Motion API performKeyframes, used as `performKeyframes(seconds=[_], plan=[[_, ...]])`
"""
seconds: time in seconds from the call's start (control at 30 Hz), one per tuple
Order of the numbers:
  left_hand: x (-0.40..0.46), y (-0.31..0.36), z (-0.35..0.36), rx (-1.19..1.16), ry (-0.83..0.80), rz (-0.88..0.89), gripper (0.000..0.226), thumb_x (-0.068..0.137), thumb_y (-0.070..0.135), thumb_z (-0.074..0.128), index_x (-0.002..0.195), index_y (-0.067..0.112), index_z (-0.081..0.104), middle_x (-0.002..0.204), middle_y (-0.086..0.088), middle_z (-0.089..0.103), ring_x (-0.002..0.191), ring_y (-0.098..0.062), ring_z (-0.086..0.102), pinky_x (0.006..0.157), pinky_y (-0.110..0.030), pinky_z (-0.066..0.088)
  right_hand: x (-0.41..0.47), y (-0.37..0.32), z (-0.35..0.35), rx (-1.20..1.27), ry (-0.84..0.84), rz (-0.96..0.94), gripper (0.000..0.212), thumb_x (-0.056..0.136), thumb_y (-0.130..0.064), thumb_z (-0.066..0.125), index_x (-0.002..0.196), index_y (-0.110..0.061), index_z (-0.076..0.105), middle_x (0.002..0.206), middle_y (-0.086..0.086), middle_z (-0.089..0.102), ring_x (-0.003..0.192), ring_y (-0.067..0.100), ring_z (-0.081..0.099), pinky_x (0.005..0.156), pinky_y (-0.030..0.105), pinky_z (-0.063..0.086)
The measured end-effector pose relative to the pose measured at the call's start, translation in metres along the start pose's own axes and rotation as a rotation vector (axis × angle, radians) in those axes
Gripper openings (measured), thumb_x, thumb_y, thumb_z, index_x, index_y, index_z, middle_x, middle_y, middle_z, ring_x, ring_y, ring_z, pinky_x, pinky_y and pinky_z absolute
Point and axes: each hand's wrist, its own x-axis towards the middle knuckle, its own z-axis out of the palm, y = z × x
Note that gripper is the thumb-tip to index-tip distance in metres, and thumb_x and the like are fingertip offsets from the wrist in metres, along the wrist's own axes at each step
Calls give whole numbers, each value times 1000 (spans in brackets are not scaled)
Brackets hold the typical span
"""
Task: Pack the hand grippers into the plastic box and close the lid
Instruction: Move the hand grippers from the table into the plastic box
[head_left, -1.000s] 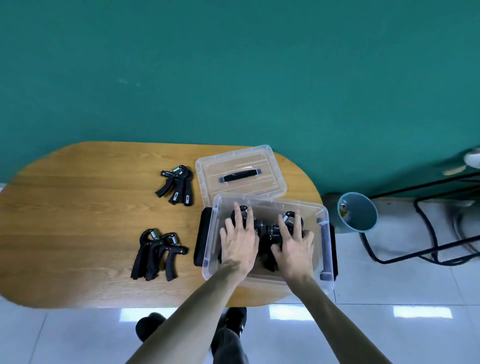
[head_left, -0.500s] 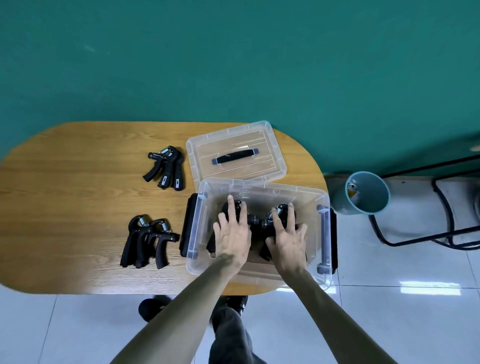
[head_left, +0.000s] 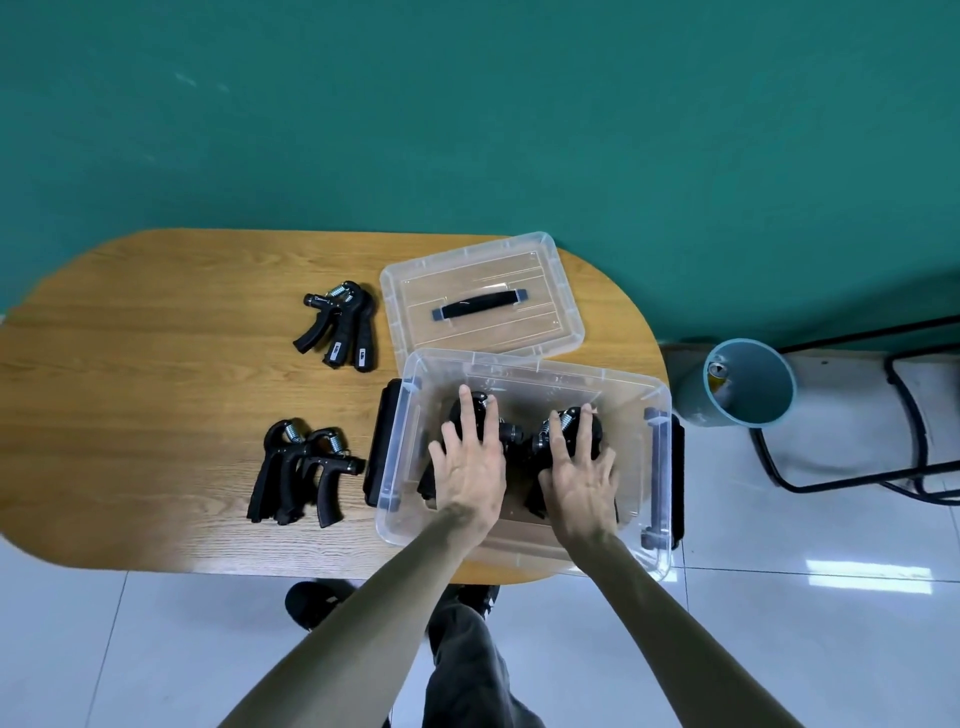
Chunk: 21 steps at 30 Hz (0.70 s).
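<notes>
Head view: boxed hand grippers (head_left: 511, 434), handles toward person, springs away.

Both hands covered most of the hand grippers in the box (head_left: 514, 431) — their number perhaps two, unclear — while the black frame (head_left: 852, 467) ran off the right edge.

A plain indoor room, likely an office or studio: a teal wall (head_left: 467, 104), glossy white floor tiles (head_left: 805, 623), a wooden table (head_left: 156, 389) and a bin (head_left: 748, 384) at right.
</notes>
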Motion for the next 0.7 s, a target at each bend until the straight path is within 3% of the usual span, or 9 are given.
performKeyframes(seconds=[0.07, 0.13, 0.23, 0.37, 0.47, 0.6, 0.7], plan=[[-1, -2, -2, -22, -20, 16, 66, 109, 34, 36, 163, 21, 1, 169, -15, -16, 132, -37, 36, 103, -49, 37, 0, -1, -3, -23, -7, 7, 70, 95, -36, 48, 158, -24, 19, 167, 18, 1, 142, 52, 22, 112, 66, 23], [-5, -6, -7, -33, -35, 29, 65, 108, 43, 28, 163, 21, 0, 170, -14, -15, 148, -40, 21, 111, -52, 31, -3, -3, -8, -33, 52, 10, 66, 96, -46, 37, 157, -25, 26, 166, 18, 13, 147, 49, 18, 115, 66, 18], [-13, -17, -19, 7, -45, 106, 66, 108, 45, 24, 163, 19, -3, 170, -14, -14, 154, -37, 11, 118, -52, 25, -7, -9, -24, -18, 128, -25, 63, 98, -51, 32, 154, -24, 32, 162, 17, 26, 145, 44, 26, 115, 61, 25], [-17, -37, -40, 95, -17, 213, 64, 109, 44, 18, 163, 17, 0, 171, -13, -4, 154, -35, 15, 120, -50, 23, -8, -23, -51, -55, 130, -91, 60, 100, -50, 33, 152, -20, 35, 154, 17, 39, 139, 41, 36, 104, 57, 41], [-17, -47, -58, 163, 33, 233, 64, 108, 46, 15, 163, 15, 5, 171, -15, 2, 154, -36, 13, 121, -50, 19, -9, -37, -65, -88, 136, -155, 60, 102, -52, 30, 153, -21, 33, 155, 17, 37, 136, 42, 37, 103, 57, 42], [-17, -67, -76, 167, 39, 167, 69, 107, 50, 10, 162, 12, -4, 168, -18, -14, 156, -37, 5, 121, -53, 18, -9, -65, -80, -129, 157, -234, 60, 103, -53, 28, 155, -22, 29, 157, 17, 33, 137, 43, 36, 102, 56, 43], [-20, -91, -81, 102, 17, 116, 70, 105, 52, 6, 161, 13, -9, 168, -16, -16, 156, -37, 6, 121, -54, 19, -9, -93, -84, -162, 159, -277, 60, 103, -53, 28, 156, -22, 26, 159, 17, 30, 138, 43, 35, 103, 55, 42]])
